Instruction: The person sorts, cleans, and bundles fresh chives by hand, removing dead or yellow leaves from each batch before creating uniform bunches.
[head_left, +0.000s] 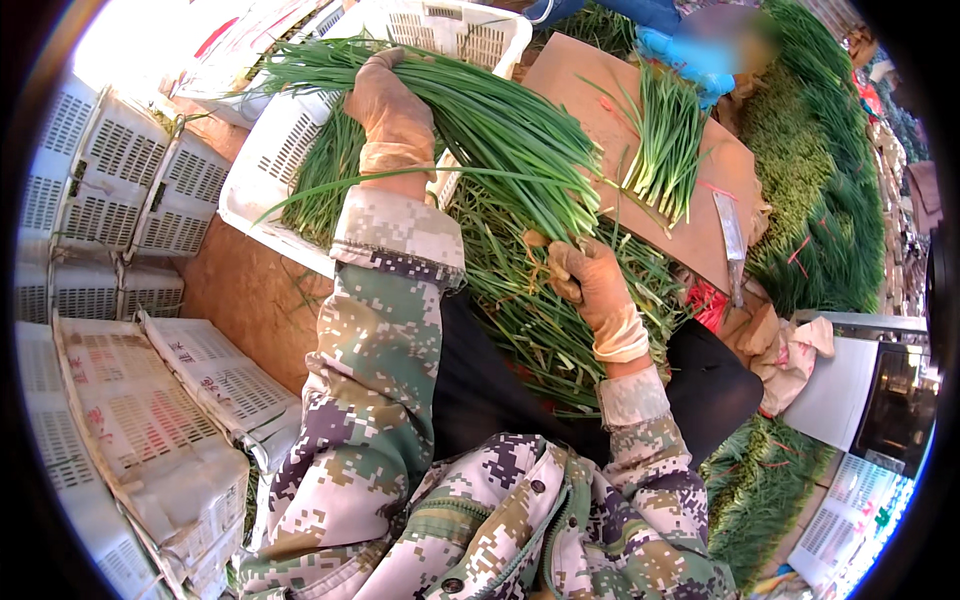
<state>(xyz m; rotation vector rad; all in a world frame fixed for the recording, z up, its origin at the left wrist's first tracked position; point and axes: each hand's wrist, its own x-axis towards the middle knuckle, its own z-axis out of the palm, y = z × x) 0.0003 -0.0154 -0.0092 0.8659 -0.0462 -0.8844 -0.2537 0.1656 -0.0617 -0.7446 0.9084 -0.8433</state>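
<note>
The tan-gloved left hand [388, 105] grasped a long bunch of thin green stalks [500, 125], partly above a white slotted plastic crate [270, 165], far left. The tan-gloved right hand [592, 285] curled at its pale right ends, hold unclear. Working well probably needed light, steady support.

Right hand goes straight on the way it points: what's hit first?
Likely the pale ends of the long green stalks held by the left hand, just ahead of the right hand. Depth is unclear here; they may be touching.
</note>
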